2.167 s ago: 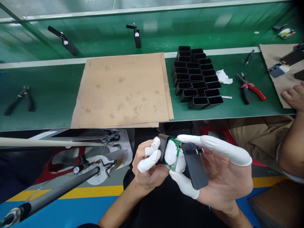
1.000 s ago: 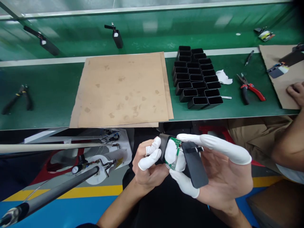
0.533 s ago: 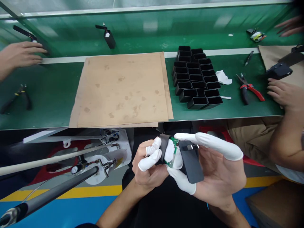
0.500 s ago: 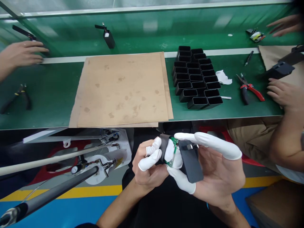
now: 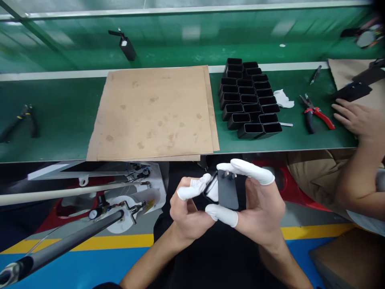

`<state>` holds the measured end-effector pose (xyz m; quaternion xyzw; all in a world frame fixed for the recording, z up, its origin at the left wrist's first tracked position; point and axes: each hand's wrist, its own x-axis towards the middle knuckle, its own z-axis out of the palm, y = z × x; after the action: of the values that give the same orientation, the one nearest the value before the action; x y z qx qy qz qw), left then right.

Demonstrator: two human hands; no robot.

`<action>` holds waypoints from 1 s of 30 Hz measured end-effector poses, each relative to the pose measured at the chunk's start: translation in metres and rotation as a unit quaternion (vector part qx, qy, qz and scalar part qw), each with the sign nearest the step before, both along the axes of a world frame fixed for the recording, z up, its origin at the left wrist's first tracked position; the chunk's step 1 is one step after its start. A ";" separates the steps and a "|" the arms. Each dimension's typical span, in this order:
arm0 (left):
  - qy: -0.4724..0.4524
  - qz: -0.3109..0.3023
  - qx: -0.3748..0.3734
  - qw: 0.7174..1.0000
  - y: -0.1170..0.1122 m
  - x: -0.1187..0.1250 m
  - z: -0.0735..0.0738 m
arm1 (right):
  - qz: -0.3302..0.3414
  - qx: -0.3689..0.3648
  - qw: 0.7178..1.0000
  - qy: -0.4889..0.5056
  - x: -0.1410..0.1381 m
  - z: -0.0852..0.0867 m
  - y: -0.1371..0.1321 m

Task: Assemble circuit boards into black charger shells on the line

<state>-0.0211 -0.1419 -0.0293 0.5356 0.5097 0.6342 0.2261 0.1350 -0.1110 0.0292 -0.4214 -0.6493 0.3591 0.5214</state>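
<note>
White finger cots cover the fingertips of both my hands, which are close together in front of my body, below the bench edge. Gripped by the fingers of my left hand (image 5: 190, 206) is a black plastic housing (image 5: 207, 193), largely hidden by them. My right hand (image 5: 260, 200) pinches a black plug cover (image 5: 227, 192) with metal prongs at its upper end, thumb below and fingers above. White material (image 5: 213, 191) shows in the narrow gap between cover and housing. No green circuit board is visible there now.
Brown cardboard sheets (image 5: 153, 116) lie on the green bench (image 5: 66, 120). Right of them stand several open black housings (image 5: 249, 98), then red-handled pliers (image 5: 317, 114) and a co-worker's hand (image 5: 357, 116). More pliers (image 5: 22, 120) lie left. A black adapter (image 5: 127, 48) rests on the green belt behind.
My right hand has moved left, bringing the plug cover close to the housing; the circuit board has gone from sight. The adapter on the belt shifted left. A co-worker's hand at far left has left view.
</note>
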 end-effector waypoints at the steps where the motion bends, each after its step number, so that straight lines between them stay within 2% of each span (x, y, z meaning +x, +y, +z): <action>1: -0.039 -0.032 -0.009 0.999 0.001 0.000 0.006 | 0.004 -0.009 1.000 0.008 0.001 -0.003 0.001; 4: -0.133 -0.087 -0.064 0.985 0.003 -0.001 0.019 | 0.022 -0.021 0.998 0.057 0.007 -0.013 0.003; 9: -0.202 -0.156 -0.114 0.960 0.004 -0.010 0.028 | 0.066 -0.042 0.990 0.118 0.018 -0.029 0.003; 14: -0.302 -0.198 -0.203 0.910 0.011 -0.017 0.039 | 0.099 -0.031 0.987 0.126 0.024 -0.037 0.004; 17: -0.354 -0.221 -0.253 0.873 0.017 -0.017 0.047 | 0.087 -0.025 0.987 0.135 0.023 -0.040 0.008; 19: -0.368 -0.237 -0.266 0.859 0.020 -0.017 0.050 | 0.070 -0.031 0.985 0.153 0.021 -0.041 0.010; 24: -0.366 -0.213 -0.277 0.863 0.024 -0.014 0.050 | 0.028 -0.061 0.982 0.176 0.011 -0.037 0.013; 30: -0.396 -0.149 -0.261 0.867 0.022 -0.002 0.041 | -0.027 -0.086 0.984 0.153 -0.008 -0.027 0.020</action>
<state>-0.0234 -0.1197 0.0117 0.2301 0.4382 0.5958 0.6325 0.1273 -0.0908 0.0017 -0.4219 -0.5171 0.4593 0.5862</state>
